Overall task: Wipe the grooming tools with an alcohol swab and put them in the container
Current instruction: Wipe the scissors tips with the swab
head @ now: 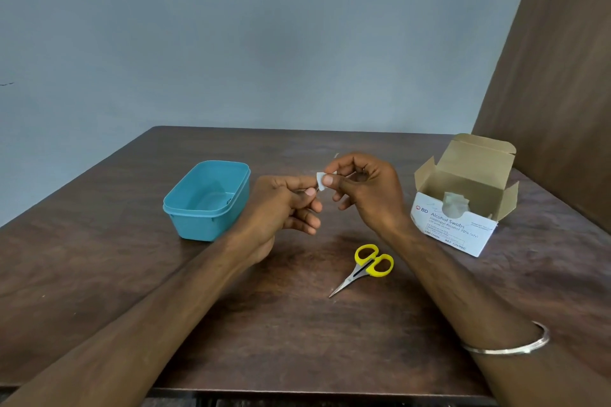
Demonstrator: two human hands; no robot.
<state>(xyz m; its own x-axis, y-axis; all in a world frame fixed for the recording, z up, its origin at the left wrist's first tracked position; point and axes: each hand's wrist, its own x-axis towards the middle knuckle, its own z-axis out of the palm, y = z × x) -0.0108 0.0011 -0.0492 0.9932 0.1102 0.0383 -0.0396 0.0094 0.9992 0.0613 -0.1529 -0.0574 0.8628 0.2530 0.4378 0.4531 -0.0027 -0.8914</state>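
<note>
My left hand point(284, 208) grips a thin metal grooming tool; only a sliver of it shows near my thumb, the rest is hidden in my fingers. My right hand point(363, 188) pinches a small white alcohol swab point(320, 181) around the tool's tip, above the middle of the table. A blue plastic container point(206, 200) stands open and looks empty, just left of my left hand. Small scissors point(365, 268) with yellow handles lie on the table below my hands, blades pointing toward the near left.
An opened white box of alcohol swabs point(463, 205) stands at the right, flaps up. The dark wooden table point(99, 258) runs to a grey wall behind; a brown panel rises at the far right. A metal bangle point(509, 345) circles my right wrist.
</note>
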